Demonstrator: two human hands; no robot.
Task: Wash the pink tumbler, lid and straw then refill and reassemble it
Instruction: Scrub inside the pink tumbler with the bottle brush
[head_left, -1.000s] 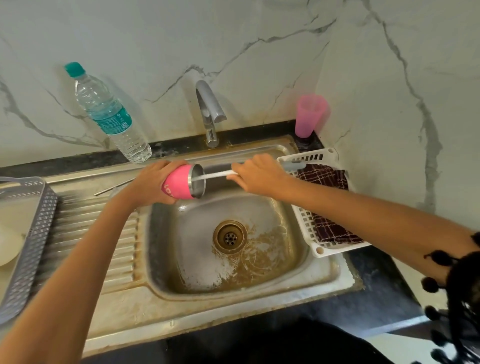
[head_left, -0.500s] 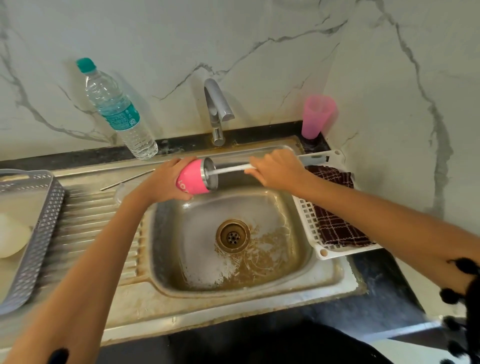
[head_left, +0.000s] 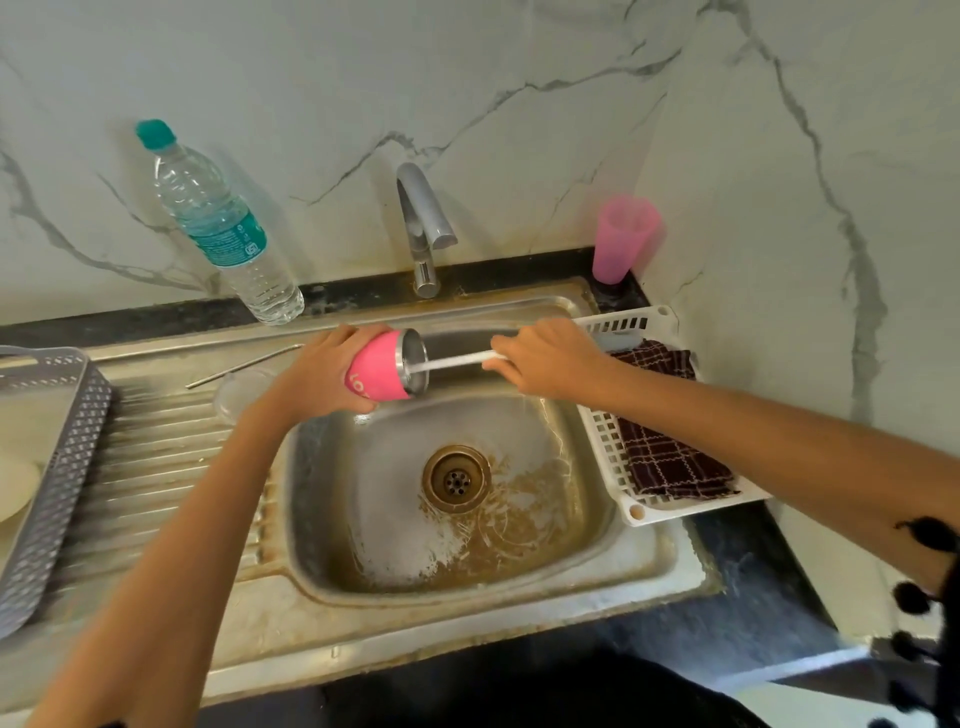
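My left hand (head_left: 317, 376) grips the pink tumbler (head_left: 379, 373), which lies on its side over the far edge of the steel sink (head_left: 363, 519) with its steel mouth facing right. My right hand (head_left: 545, 356) holds the handle of a white bottle brush (head_left: 452, 361); the brush end reaches into the tumbler's mouth. A metal straw (head_left: 244, 366) lies on the drainboard left of the tumbler. A clear round lid (head_left: 241, 395) rests on the drainboard just below the straw, partly behind my left wrist.
The tap (head_left: 423, 228) stands behind the sink, with no water visibly running. A water bottle (head_left: 218, 228) leans at the back left. A pink cup (head_left: 623, 239) stands in the back right corner. A white basket (head_left: 639, 509) with a checked cloth (head_left: 670, 447) is right; a grey basket (head_left: 57, 467) is left.
Both hands with the tumbler and brush have stayed at the sink's far edge; the brush shaft shows slightly more outside the tumbler's mouth. The camera view shifted a little.
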